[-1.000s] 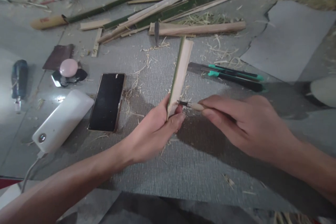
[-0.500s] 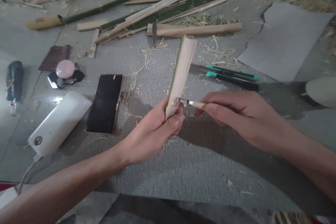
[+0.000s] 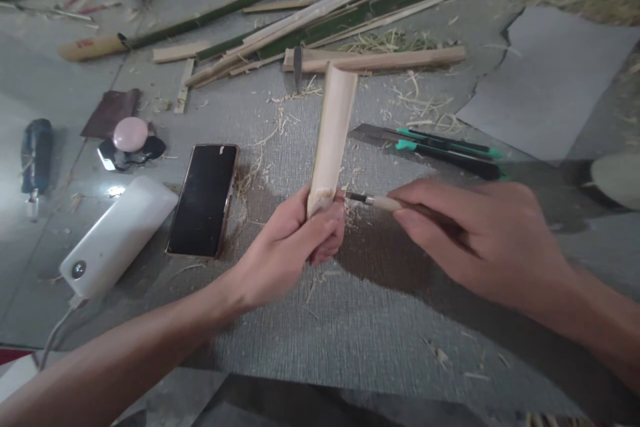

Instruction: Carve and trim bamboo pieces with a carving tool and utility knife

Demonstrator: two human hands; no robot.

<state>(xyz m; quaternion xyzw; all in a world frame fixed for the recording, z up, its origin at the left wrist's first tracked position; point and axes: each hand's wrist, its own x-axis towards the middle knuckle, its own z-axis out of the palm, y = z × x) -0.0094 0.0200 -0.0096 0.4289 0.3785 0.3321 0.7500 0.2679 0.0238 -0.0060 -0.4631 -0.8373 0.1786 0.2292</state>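
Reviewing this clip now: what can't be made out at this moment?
All in the head view:
Bamboo strip: its lower end is partly hidden by the left hand.
Pale-handled tool: the back of its handle is covered by the right hand.
White rounded object: cut off by the right edge.
Red marking on the tan bamboo piece: too small and blurred to read.

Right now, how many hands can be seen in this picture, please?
2. The left hand grips the bamboo piece near its lower end; the right hand holds the pale-handled tool beside it. No others are visible.
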